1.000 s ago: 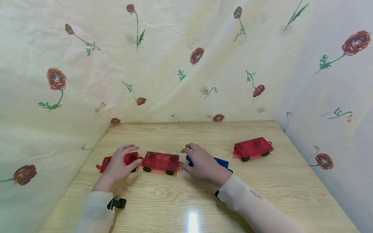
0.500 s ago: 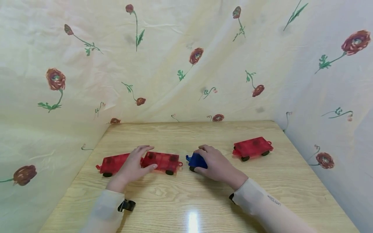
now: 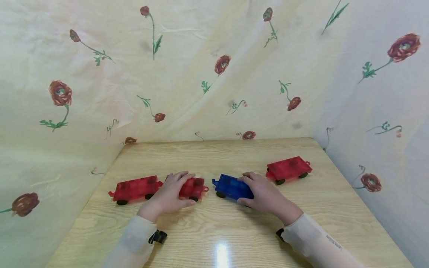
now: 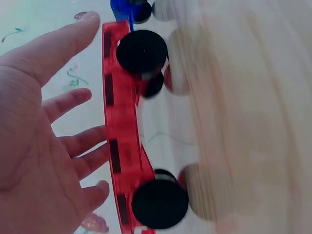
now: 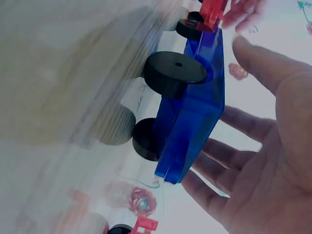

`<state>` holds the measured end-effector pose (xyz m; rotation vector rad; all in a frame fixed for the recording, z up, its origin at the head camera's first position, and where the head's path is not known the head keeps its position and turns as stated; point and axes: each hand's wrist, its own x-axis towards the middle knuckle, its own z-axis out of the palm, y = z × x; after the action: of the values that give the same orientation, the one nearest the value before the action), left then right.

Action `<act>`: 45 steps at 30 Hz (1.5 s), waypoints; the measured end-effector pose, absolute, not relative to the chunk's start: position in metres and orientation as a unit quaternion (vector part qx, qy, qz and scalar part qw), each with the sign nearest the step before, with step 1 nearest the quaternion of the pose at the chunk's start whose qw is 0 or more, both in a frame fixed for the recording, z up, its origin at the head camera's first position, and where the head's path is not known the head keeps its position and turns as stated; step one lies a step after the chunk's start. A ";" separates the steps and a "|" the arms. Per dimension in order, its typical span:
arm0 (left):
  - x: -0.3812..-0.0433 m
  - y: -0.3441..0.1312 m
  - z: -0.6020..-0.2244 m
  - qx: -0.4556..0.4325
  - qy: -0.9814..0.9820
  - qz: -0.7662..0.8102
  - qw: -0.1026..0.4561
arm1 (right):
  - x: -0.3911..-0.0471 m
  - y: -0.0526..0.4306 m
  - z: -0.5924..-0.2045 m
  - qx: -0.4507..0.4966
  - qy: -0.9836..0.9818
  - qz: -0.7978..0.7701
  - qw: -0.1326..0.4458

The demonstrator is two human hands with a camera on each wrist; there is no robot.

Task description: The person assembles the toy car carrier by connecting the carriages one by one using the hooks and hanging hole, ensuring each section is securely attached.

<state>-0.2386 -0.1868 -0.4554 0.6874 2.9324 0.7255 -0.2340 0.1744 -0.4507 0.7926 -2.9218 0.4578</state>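
Note:
My left hand (image 3: 171,195) hovers over the middle red toy wagon (image 3: 192,188), covering its left part. In the left wrist view, the fingers spread behind that wagon's side, with the thumb standing off from it. A blue toy wagon (image 3: 231,186) stands just to the right, its hook facing the red wagon's loop across a small gap. Over the blue wagon's right end is my right hand (image 3: 264,193). Its thumb stays apart from the blue body in the right wrist view, while the loosely bent fingers pass behind it.
Another red wagon (image 3: 134,188) stands on the left, its right end meeting the middle one near the left hand. A separate red wagon (image 3: 289,169) sits farther back on the right. Flowered cloth (image 3: 187,82) encloses the wooden table (image 3: 201,238) at the back and sides.
My left hand has shifted right, from the leftmost red wagon to the middle one. My right hand has slid right along the blue wagon, uncovering its left end. The wagons stay in place.

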 end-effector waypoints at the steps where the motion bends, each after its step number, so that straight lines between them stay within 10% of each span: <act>1: -0.239 -0.185 -0.456 0.224 0.947 0.230 0.021 | -0.234 0.176 -0.451 0.258 -0.954 0.148 0.033; 45: -0.242 -0.192 -0.472 0.217 0.950 0.223 -0.028 | -0.234 0.191 -0.466 0.239 -0.948 0.212 0.012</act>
<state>-0.2416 -0.1920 -0.4717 0.6948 3.0375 0.7147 -0.2342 0.1907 -0.4659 0.7465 -2.9550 0.6598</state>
